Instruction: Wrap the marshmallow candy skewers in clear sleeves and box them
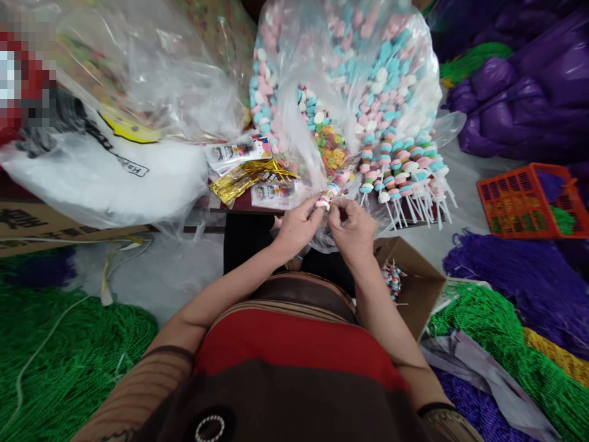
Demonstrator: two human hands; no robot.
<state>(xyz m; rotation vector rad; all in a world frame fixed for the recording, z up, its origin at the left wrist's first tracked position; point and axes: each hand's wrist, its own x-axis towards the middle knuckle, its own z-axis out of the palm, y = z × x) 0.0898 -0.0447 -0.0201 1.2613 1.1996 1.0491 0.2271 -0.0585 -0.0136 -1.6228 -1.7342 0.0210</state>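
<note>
My left hand [300, 228] is closed around the lower end of a candy skewer [332, 190], a stack of pink, white and blue pieces in a clear wrapper. Right beside it, my right hand [355, 231] is pinched at the skewer's bottom end; what its fingertips hold is too small to make out. Gold twist ties [243, 178] lie in a bundle left of my hands, between printed plastic bags [237, 152]. To the right, several candy skewers [405, 166] are piled with white sticks pointing toward me. Gummy rings [331, 147] sit just beyond the held skewer.
A large clear bag of pastel candies [386, 61] stands at the back. Left of it is a white plastic bag [110, 178]. An open cardboard box [421, 279] with wrapped skewers sits below right. Green cords [69, 344] and an orange crate [515, 205] are on the floor.
</note>
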